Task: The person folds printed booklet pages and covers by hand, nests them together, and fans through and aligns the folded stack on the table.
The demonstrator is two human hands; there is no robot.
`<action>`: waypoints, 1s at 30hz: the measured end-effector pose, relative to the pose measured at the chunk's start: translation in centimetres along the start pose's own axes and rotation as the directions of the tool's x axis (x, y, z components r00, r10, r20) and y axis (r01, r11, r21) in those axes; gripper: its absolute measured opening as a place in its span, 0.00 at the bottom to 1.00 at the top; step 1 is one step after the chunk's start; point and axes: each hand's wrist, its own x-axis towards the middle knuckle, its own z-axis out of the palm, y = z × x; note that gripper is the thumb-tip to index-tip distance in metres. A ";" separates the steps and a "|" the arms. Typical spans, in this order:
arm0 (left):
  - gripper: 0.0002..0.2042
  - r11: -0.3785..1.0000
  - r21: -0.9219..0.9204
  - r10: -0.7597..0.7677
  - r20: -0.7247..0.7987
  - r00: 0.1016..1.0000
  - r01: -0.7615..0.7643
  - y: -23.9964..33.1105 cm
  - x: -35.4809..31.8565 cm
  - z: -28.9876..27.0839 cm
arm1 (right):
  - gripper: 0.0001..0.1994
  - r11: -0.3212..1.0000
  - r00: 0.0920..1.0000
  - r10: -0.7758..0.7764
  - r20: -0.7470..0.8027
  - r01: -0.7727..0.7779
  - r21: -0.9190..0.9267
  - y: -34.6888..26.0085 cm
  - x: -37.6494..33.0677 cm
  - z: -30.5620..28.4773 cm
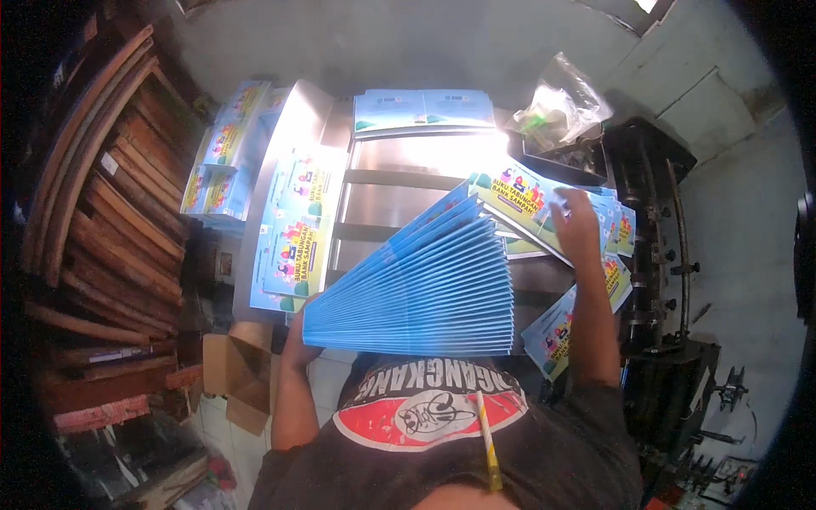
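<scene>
Grip, left hand [294, 347]: closed on the narrow end of a fan of blue booklets [416, 293], at eight o'clock from mid-view; most of its fingers are hidden by the paper. Right hand [575, 218], just above three o'clock, lies with its fingers on the far end of a printed booklet [513, 192]; cannot tell whether it pinches or only rests there.

Fan spreads from mid-view toward six o'clock, in front of the dark shirt [365, 433], its stepped edges facing between three and five.

Handling, my judgement: each piece light and bendy, the bunch heavier and stiffer. Faces look glossy, so likely to slide; corners probably crease easily. Best hold: firm pinch at the gathered end, flat fingertips on the loose edges.

Pose: left forearm rises from seven o'clock, wrist beside the fan's corner. Right forearm comes up from four, elbow bent, hand palm-down over the booklet.

Around: loose booklets [557, 333] at four o'clock, flat stack [423, 112] at twelve, metal tray [270, 183] with more at nine to ten, clear plastic bag [565, 106] between one and two.
</scene>
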 end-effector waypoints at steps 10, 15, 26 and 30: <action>0.22 0.993 0.102 0.070 -0.044 0.997 -0.065 -0.2 0.2 0.6 | 0.10 0.797 0.668 -0.586 0.458 0.577 0.179 -14.1 -11.9 -0.4; 0.21 0.974 0.212 0.111 -0.127 0.986 -0.082 1.2 0.1 1.3 | 0.14 0.801 0.745 -0.590 0.311 0.589 0.107 -14.0 -14.2 0.5; 0.19 0.999 -0.046 -0.013 -0.164 0.986 0.006 0.5 0.4 1.9 | 0.21 0.915 0.862 -0.403 0.307 0.391 0.104 -15.4 -16.1 1.4; 0.20 0.989 0.002 0.145 -0.201 0.969 -0.147 -1.0 0.7 1.8 | 0.21 0.943 0.847 -0.331 0.416 0.309 0.120 -15.7 -15.0 2.4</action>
